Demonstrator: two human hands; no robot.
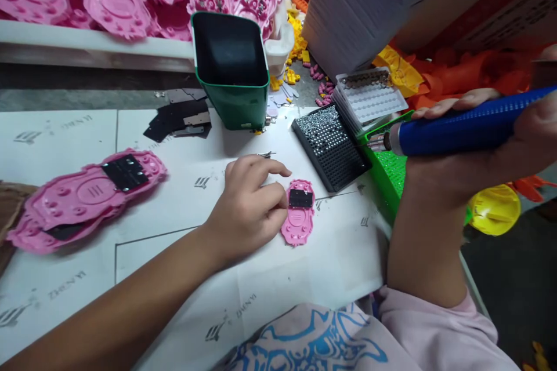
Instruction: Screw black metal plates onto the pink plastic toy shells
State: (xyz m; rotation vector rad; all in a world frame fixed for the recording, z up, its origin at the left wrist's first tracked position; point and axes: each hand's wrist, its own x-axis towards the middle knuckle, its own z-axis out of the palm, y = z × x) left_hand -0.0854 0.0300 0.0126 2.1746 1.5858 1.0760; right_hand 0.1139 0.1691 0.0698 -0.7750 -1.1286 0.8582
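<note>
My right grip clasps the blue driver, its tip by the black perforated tray, placed presumably for easy reach. On the worktop, the pink casing lies at my left grip's curled fingers, seemingly for steadying; whether they pinch, I can't tell.

On the white sheet we found repeated lettering, upside down, which seemed to include "ZHEN", beside a dark logo. We could not read the blurred characters on the red-banded box.
</note>
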